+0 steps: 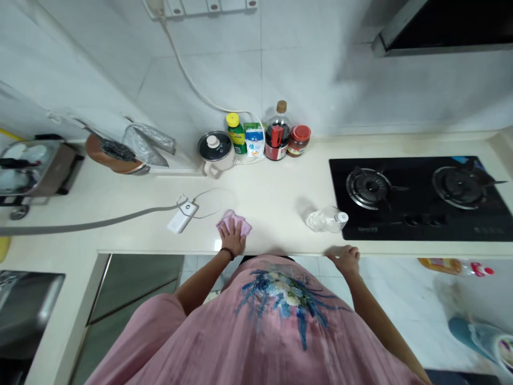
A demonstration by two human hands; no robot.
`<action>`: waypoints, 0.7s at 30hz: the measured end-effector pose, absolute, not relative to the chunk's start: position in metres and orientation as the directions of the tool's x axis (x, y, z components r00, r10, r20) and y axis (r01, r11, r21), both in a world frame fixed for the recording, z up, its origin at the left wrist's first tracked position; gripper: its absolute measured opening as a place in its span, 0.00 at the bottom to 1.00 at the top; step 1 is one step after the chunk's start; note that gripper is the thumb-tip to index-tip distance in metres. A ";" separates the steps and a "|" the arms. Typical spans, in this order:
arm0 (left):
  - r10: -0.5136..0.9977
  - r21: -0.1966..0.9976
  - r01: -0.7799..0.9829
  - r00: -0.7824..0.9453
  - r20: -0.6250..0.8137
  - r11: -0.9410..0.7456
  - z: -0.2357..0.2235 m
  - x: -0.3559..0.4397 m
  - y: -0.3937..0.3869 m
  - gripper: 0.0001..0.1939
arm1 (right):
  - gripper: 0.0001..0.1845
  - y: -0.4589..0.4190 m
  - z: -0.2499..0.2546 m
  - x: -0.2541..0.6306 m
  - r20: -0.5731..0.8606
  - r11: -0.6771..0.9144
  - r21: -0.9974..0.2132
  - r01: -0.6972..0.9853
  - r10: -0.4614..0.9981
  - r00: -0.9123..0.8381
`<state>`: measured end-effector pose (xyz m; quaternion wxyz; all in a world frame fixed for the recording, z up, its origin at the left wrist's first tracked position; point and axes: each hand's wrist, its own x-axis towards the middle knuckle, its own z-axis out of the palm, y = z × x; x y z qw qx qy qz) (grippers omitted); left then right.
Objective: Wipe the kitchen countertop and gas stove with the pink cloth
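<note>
My left hand [233,240] presses down on a crumpled pink cloth [236,220] on the cream countertop [272,214], fingers over the fabric. A white power bank [183,216] with a thin cable lies to the left of the cloth. At the counter's front edge rests my right hand [345,260], its thumb apart and its fingers loosely bent, holding nothing. Just beyond it a clear plastic bottle [325,220] lies on its side, its white cap over the edge of the black gas stove [404,224].
Along the wall stand a small lidded pot [216,149], a yellow-capped green bottle [236,133], a white packet [254,143], a dark sauce bottle [277,136] and a red-lidded jar [299,140]. A grey strap-like cord [100,222] crosses the left counter. A sink [28,315] is at lower left.
</note>
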<state>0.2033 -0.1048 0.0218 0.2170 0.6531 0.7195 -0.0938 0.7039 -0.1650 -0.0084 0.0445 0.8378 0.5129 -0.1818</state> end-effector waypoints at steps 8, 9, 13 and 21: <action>0.729 0.365 0.801 0.590 -0.347 -0.475 0.022 0.344 -0.073 0.40 | 0.66 -0.163 -0.003 0.700 -0.367 -0.483 -0.111 0.868 0.832 0.416; 0.688 0.376 0.761 0.644 -0.335 -0.529 0.022 0.356 -0.073 0.40 | 0.67 -0.164 -0.003 0.700 -0.367 -0.491 -0.123 0.862 0.830 0.421; 0.611 0.396 0.673 0.737 -0.288 -0.625 0.019 0.370 -0.073 0.39 | 0.64 -0.171 -0.003 0.696 -0.340 -0.514 -0.191 0.836 0.834 0.435; 0.884 0.281 0.946 0.267 -0.383 -0.164 0.027 0.287 -0.017 0.38 | 0.64 -0.175 -0.006 0.698 -0.280 -0.461 -0.191 0.867 0.872 0.402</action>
